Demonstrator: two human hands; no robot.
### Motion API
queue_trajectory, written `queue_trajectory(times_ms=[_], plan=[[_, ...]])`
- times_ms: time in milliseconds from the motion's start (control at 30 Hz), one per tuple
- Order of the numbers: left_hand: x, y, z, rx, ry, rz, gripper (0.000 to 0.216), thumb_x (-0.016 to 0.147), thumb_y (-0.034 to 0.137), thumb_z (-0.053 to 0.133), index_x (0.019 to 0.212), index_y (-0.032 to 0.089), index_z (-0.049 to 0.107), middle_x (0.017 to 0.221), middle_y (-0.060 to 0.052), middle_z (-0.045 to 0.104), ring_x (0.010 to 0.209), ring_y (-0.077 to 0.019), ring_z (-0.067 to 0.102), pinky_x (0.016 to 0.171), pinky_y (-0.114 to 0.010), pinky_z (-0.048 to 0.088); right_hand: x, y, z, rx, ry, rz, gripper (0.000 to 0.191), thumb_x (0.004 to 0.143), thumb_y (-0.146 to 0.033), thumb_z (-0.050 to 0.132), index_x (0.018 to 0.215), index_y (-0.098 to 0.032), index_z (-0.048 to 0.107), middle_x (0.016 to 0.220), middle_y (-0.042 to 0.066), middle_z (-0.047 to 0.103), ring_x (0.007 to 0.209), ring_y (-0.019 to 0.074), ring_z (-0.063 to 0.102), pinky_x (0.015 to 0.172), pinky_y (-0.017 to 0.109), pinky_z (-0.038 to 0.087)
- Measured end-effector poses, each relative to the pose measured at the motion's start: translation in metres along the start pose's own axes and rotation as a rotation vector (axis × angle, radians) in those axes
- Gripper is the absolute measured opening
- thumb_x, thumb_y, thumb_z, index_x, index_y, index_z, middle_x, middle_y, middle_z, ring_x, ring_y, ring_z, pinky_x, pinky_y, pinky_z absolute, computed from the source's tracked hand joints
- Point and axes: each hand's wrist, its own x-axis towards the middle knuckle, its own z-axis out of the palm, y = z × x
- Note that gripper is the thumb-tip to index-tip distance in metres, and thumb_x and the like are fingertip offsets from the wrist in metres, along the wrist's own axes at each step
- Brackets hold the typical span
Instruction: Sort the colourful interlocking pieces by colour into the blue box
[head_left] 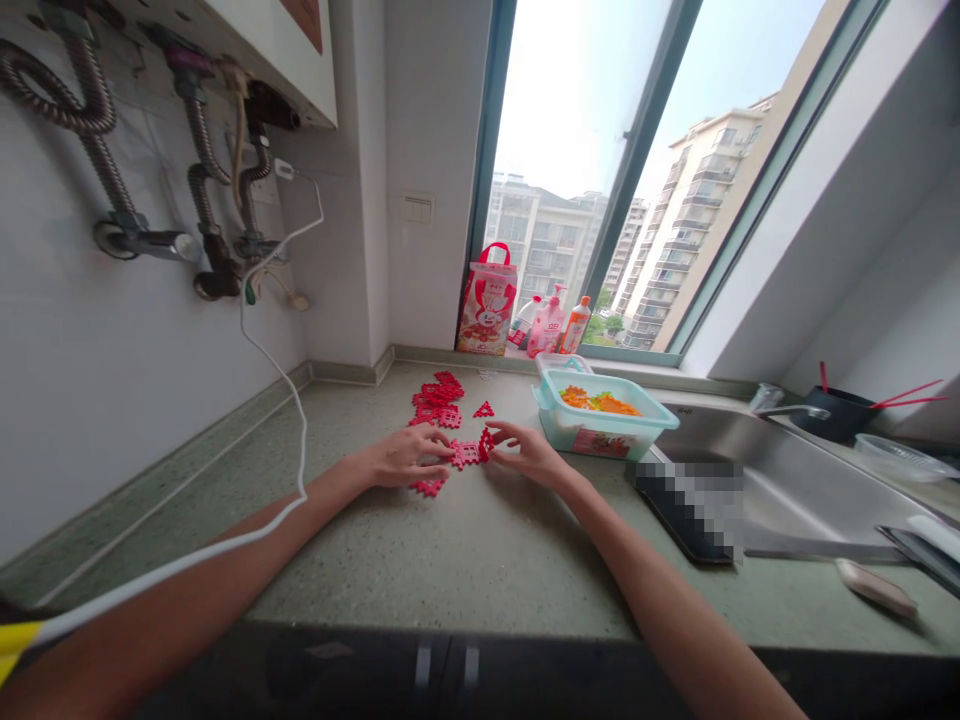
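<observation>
On the speckled counter (465, 560), my left hand (401, 455) and my right hand (529, 452) meet around a small assembly of red plastic interlocking pieces (469, 452). The fingers of both hands pinch its edges, left hand on its left side, right hand on its right. One loose red piece (429, 487) lies just under my left hand. A heap of more red pieces (437, 400) sits a little farther back, with a single red triangle (484, 409) beside it.
A teal plastic box (604, 425) holding orange and green pieces stands right of my hands. A steel sink (780, 490) lies at the right. A red bag (487, 300) and bottles (559, 325) stand on the window sill. A white cable (285, 400) hangs down the left wall.
</observation>
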Motion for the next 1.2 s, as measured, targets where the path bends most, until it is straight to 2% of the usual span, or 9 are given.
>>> queue_trajectory(times_ms=[200, 400, 533, 667, 767, 867, 933, 1067, 1200], plan=[[0.000, 0.000, 0.001, -0.059, 0.037, -0.031, 0.054, 0.096, 0.063, 0.062, 0.134, 0.024, 0.068, 0.128, -0.010, 0.071, 0.117, -0.0290, 0.064, 0.103, -0.037, 0.045, 0.002, -0.013, 0.022, -0.165, -0.055, -0.225, 0.017, 0.093, -0.031, 0.074, 0.108, -0.026, 0.079, 0.119, 0.008, 0.076, 0.111, 0.0232, 0.070, 0.105, 0.040, 0.051], [-0.003, -0.006, 0.004, -0.138, 0.048, -0.053, 0.061, 0.093, 0.062, 0.067, 0.140, 0.023, 0.059, 0.133, -0.012, 0.069, 0.123, -0.0300, 0.062, 0.108, -0.038, 0.043, 0.001, -0.011, 0.022, -0.229, -0.034, -0.227, 0.012, 0.093, -0.024, 0.073, 0.104, -0.024, 0.076, 0.135, 0.011, 0.069, 0.125, 0.0259, 0.064, 0.107, 0.041, 0.050], [-0.004, -0.011, 0.004, -0.135, 0.050, -0.041, 0.065, 0.097, 0.064, 0.059, 0.148, 0.023, 0.054, 0.145, -0.013, 0.062, 0.132, -0.0305, 0.058, 0.113, -0.040, 0.039, 0.004, -0.011, 0.020, -0.228, -0.063, -0.183, 0.013, 0.092, -0.028, 0.075, 0.104, -0.024, 0.074, 0.106, 0.006, 0.076, 0.102, 0.0213, 0.070, 0.096, 0.034, 0.053], [-0.005, -0.022, 0.001, -0.095, 0.161, -0.063, 0.068, 0.101, 0.070, 0.043, 0.148, 0.022, 0.056, 0.150, -0.012, 0.059, 0.137, -0.0299, 0.054, 0.117, -0.040, 0.036, 0.004, -0.012, 0.017, -0.275, -0.044, -0.154, 0.019, 0.088, -0.035, 0.080, 0.103, -0.024, 0.076, 0.101, 0.005, 0.075, 0.092, 0.0202, 0.069, 0.088, 0.032, 0.053], [-0.008, -0.033, -0.005, -0.034, 0.282, -0.108, 0.071, 0.102, 0.073, 0.035, 0.145, 0.022, 0.060, 0.145, -0.011, 0.063, 0.136, -0.0301, 0.053, 0.119, -0.042, 0.035, 0.002, -0.017, 0.010, -0.303, -0.023, -0.239, 0.020, 0.089, -0.036, 0.079, 0.106, -0.026, 0.077, 0.109, 0.006, 0.075, 0.100, 0.0220, 0.069, 0.095, 0.034, 0.052], [-0.012, -0.043, -0.008, 0.028, 0.368, -0.175, 0.074, 0.102, 0.075, 0.029, 0.143, 0.022, 0.061, 0.141, -0.011, 0.065, 0.134, -0.0305, 0.054, 0.118, -0.045, 0.036, -0.001, -0.024, -0.010, -0.372, 0.107, -0.311, 0.022, 0.092, -0.037, 0.075, 0.112, -0.028, 0.077, 0.122, 0.008, 0.073, 0.114, 0.0254, 0.065, 0.106, 0.040, 0.047], [-0.013, -0.048, -0.008, 0.058, 0.401, -0.219, 0.076, 0.102, 0.076, 0.026, 0.141, 0.021, 0.062, 0.141, -0.012, 0.064, 0.133, -0.0312, 0.053, 0.118, -0.047, 0.035, -0.004, -0.027, -0.033, -0.465, 0.284, -0.268, 0.025, 0.095, -0.041, 0.071, 0.115, -0.028, 0.076, 0.128, 0.010, 0.071, 0.119, 0.0276, 0.062, 0.111, 0.043, 0.043], [-0.013, -0.054, -0.002, 0.079, 0.377, -0.292, 0.077, 0.101, 0.076, 0.025, 0.138, 0.021, 0.064, 0.142, -0.012, 0.063, 0.134, -0.0323, 0.052, 0.118, -0.051, 0.035, -0.019, -0.017, -0.087, -0.713, 0.747, -0.022, 0.037, 0.100, -0.048, 0.062, 0.123, -0.022, 0.073, 0.130, 0.014, 0.070, 0.121, 0.0323, 0.058, 0.107, 0.047, 0.039], [-0.011, -0.058, 0.003, 0.111, 0.330, -0.302, 0.073, 0.103, 0.072, 0.025, 0.138, 0.022, 0.064, 0.142, -0.010, 0.063, 0.134, -0.0307, 0.052, 0.118, -0.050, 0.036, -0.036, 0.002, -0.119, -0.868, 0.923, 0.228, 0.046, 0.099, -0.053, 0.058, 0.126, -0.019, 0.071, 0.117, 0.015, 0.073, 0.108, 0.0332, 0.058, 0.093, 0.044, 0.039]])
